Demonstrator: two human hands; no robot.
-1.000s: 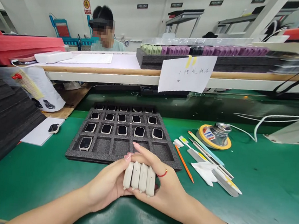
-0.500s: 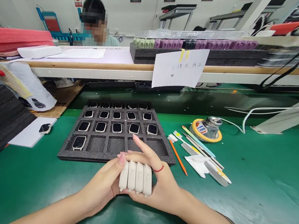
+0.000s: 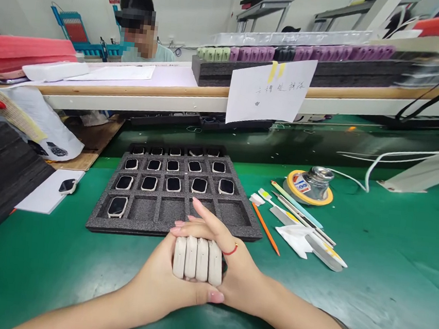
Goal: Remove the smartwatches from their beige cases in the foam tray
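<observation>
Head view. Both hands, left hand (image 3: 169,278) and right hand (image 3: 239,277), gripping four pale watch-like pieces (image 3: 197,260) between them, lined up side by side, near edge of foam tray (image 3: 174,232). Tray watches (image 3: 173,184) face up; front row: one, far left. Orange stick (image 3: 265,228) on green surface (image 3: 395,274), right of tray. Single watch (image 3: 68,186) at white pad (image 3: 43,194), left.

Bright, even light in here, w/ pale glare on the green tabletop (image 3: 388,263). Dim under the shelf (image 3: 141,89). Bkgd a bit soft, esp. far R; edges stretched.
</observation>
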